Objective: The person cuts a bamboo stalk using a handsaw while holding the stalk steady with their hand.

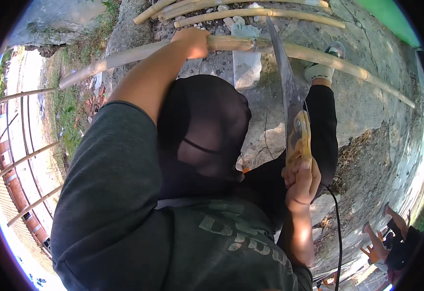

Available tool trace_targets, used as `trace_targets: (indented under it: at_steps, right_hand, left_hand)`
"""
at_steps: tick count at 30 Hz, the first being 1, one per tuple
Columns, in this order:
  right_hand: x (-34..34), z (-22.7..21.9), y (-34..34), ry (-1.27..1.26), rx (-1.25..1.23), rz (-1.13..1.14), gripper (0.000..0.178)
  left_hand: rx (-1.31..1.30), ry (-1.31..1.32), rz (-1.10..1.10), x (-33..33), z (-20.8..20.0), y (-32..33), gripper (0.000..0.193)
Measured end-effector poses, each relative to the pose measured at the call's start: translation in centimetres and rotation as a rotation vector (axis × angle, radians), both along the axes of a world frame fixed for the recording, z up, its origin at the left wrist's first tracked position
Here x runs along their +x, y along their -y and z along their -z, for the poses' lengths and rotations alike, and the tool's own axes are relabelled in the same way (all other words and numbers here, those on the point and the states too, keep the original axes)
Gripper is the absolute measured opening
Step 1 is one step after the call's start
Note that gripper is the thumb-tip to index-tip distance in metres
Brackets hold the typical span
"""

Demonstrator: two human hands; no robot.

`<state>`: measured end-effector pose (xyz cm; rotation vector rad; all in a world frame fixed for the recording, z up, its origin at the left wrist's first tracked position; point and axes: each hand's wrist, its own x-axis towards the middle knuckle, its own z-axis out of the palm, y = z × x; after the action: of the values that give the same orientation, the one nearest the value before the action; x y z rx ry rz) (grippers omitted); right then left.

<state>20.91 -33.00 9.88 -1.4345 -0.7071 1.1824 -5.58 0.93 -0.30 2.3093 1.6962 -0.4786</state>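
Observation:
A long bamboo pole (227, 43) lies across the far part of the view. My left hand (191, 42) grips it left of its middle, with the arm stretched over my bent, dark-clad knee. In my right hand (301, 182) is a handsaw (285, 72), held by its yellow handle. Its long grey blade points away from me and crosses the pole to the right of my left hand; whether the teeth touch the bamboo I cannot tell. Below the pole, near the blade, is a pale stone block (247, 70).
Several more bamboo poles (260, 12) lie beyond, among small stones. My right foot (320, 72) is on the cracked concrete ground (367, 121), close to the pole. A black cable (339, 228) hangs at my right. Another person (399, 247) is at the lower right edge.

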Motion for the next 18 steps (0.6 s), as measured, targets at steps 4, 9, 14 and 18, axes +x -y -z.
trace_targets:
  at_steps: [4, 9, 14, 18]
  right_hand:
    - [0.5, 0.5, -6.0, -0.138, -0.057, 0.035, 0.037]
    - [-0.6, -0.1, -5.5, -0.059, -0.071, -0.022, 0.036]
    - [-0.2, -0.1, -1.6, -0.087, 0.004, 0.021, 0.038]
    - [0.8, 3.0, -11.5, 0.048, -0.051, -0.05, 0.037]
  left_hand:
    - [0.001, 0.016, 0.062, 0.5, -1.1, 1.2, 0.043]
    - [-0.014, -0.011, 0.044, -0.1, 0.3, 1.2, 0.041]
    - [-0.021, 0.021, 0.017, -0.3, -1.1, 1.0, 0.043]
    - [-0.006, 0.059, 0.029, 1.1, 0.0, 1.0, 0.042]
